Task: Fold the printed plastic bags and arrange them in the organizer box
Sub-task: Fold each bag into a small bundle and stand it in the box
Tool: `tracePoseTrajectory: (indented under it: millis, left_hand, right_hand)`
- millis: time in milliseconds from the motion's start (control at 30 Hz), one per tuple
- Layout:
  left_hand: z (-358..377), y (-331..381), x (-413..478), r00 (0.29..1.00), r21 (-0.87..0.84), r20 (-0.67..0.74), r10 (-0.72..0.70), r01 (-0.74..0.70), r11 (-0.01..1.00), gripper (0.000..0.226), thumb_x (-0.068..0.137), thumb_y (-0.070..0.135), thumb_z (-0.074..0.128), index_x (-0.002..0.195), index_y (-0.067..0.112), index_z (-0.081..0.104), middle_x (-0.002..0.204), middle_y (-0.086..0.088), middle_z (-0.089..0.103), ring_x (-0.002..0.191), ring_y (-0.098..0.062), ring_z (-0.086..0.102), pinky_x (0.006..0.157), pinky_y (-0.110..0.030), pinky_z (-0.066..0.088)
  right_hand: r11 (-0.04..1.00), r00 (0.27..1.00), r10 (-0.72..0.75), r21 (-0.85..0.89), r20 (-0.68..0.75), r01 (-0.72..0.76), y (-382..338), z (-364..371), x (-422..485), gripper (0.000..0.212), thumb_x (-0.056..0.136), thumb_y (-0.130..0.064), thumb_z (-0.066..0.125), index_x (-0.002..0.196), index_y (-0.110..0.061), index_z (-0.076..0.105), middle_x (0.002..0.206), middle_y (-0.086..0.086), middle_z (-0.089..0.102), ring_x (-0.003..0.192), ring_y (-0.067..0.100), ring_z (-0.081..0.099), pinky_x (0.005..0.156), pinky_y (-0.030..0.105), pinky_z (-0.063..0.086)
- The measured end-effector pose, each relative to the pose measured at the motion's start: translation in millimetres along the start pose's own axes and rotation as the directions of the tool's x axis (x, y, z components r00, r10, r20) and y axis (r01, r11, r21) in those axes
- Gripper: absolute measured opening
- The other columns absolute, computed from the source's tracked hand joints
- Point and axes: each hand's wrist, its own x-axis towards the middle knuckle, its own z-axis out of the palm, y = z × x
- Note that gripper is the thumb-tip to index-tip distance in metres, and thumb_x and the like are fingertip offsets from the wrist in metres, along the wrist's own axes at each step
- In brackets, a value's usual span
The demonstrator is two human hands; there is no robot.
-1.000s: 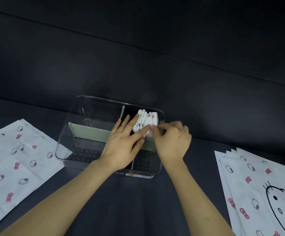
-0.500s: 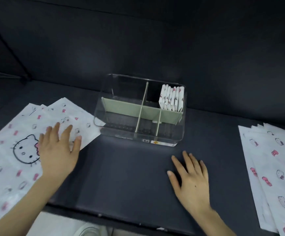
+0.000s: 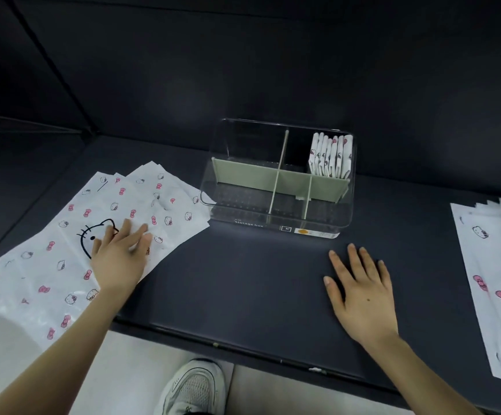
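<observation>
Left of the organizer box (image 3: 243, 218), the left hand (image 3: 120, 256) lies flat on the loose printed bags (image 3: 165, 205), fingers straight — gripping nothing. In front of the box the right hand (image 3: 360, 292) rests flat too, fingers spread; folded bags (image 3: 330, 157) stand in the box's far-right compartment.

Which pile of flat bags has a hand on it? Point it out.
The left pile, beside the organizer box: the left hand lies flat on its top bag. The right pile is untouched; the right hand rests on the table.
</observation>
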Motion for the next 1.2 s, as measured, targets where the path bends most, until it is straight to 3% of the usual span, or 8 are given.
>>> tracePoseTrajectory:
  millis: [200,367,500,667,833,933,1067,1200]
  left_hand:
    - [-37,40,-34,0.998,-0.385,-0.055,-0.017,-0.006,0.923,0.03,0.098,0.03,0.051,0.124,0.022,0.063,0.14,0.005,0.051,0.138,-0.012,0.036,0.118,-0.028,0.013]
    - [-67,99,-70,0.956,-0.566,-0.089,0.281,-0.281,0.775,0.024,0.092,0.048,0.056,0.116,0.051,0.059,0.124,0.043,0.047,0.129,0.009,0.04,0.116,-0.021,0.02]
    - [-50,149,-86,0.766,-0.482,-0.158,0.623,-0.61,0.629,0.034,0.093,0.04,0.05,0.121,0.023,0.061,0.132,0.008,0.057,0.133,-0.013,0.045,0.115,-0.041,0.027]
    - [4,218,-104,0.416,-0.44,-0.193,0.889,-0.847,0.3,0.03,0.097,0.04,0.049,0.119,0.025,0.063,0.13,0.002,0.058,0.131,-0.023,0.046,0.113,-0.048,0.03]
    - [59,277,-124,0.155,-0.442,-0.059,0.986,-0.89,0.113,0.031,0.093,0.039,0.052,0.115,0.026,0.069,0.129,0.003,0.061,0.13,-0.025,0.047,0.113,-0.04,0.028]
    - [86,303,-131,0.041,-0.406,0.085,0.996,-0.911,0.072,0.037,0.092,0.044,0.046,0.112,0.026,0.072,0.129,0.0,0.062,0.129,-0.028,0.048,0.111,-0.04,0.029]
    - [99,303,-134,0.155,-0.457,0.218,0.964,-0.856,0.241,0.053,0.095,0.059,0.032,0.122,0.028,0.065,0.139,-0.001,0.053,0.137,-0.026,0.038,0.114,-0.04,0.023]
    - [100,280,-156,0.299,-0.543,0.198,0.934,-0.76,0.358,0.057,0.093,0.066,0.033,0.129,0.029,0.059,0.143,0.0,0.049,0.14,-0.019,0.03,0.115,-0.036,0.023]
  right_hand:
    - [0.993,0.999,-0.018,0.12,0.031,0.014,4,-4,-2,0.07,0.098,-0.057,0.01,0.129,-0.018,0.06,0.14,0.014,0.05,0.133,0.032,0.044,0.111,0.049,0.022]
    - [0.765,0.99,0.141,0.632,0.018,-0.121,-1,-54,-16,0.06,0.09,-0.068,0.034,0.133,-0.03,0.053,0.134,-0.015,0.052,0.127,0.0,0.043,0.112,0.026,0.024]
    - [0.26,0.961,0.214,0.938,0.175,-0.229,5,-112,-28,0.056,0.075,-0.059,0.049,0.129,-0.045,0.047,0.129,-0.024,0.055,0.118,-0.01,0.05,0.091,0.011,0.039]
    - [0.091,0.935,0.327,0.98,0.141,-0.179,41,-149,-39,0.067,0.072,-0.051,0.058,0.135,-0.039,0.042,0.108,-0.029,0.066,0.101,-0.006,0.063,0.076,0.012,0.051]
    - [0.282,0.802,0.597,0.926,0.036,-0.251,92,-139,-59,0.053,0.085,-0.01,0.068,0.131,-0.021,0.046,0.11,0.003,0.068,0.09,0.01,0.069,0.084,0.03,0.056]
    - [0.43,0.704,0.708,0.827,-0.059,-0.363,121,-124,-77,0.062,0.087,-0.005,0.062,0.139,-0.031,0.038,0.111,0.009,0.065,0.09,0.02,0.065,0.085,0.036,0.054]
    - [0.489,0.659,0.751,0.694,-0.028,-0.528,147,-105,-95,0.066,0.09,-0.002,0.054,0.146,-0.03,0.034,0.083,0.018,0.059,0.063,0.037,0.051,0.06,0.037,0.047]
    - [0.595,0.719,0.695,0.56,0.001,-0.576,164,-85,-109,0.056,0.091,-0.002,0.051,0.141,-0.025,0.043,0.062,-0.003,0.044,0.055,0.016,0.038,0.06,0.027,0.037]
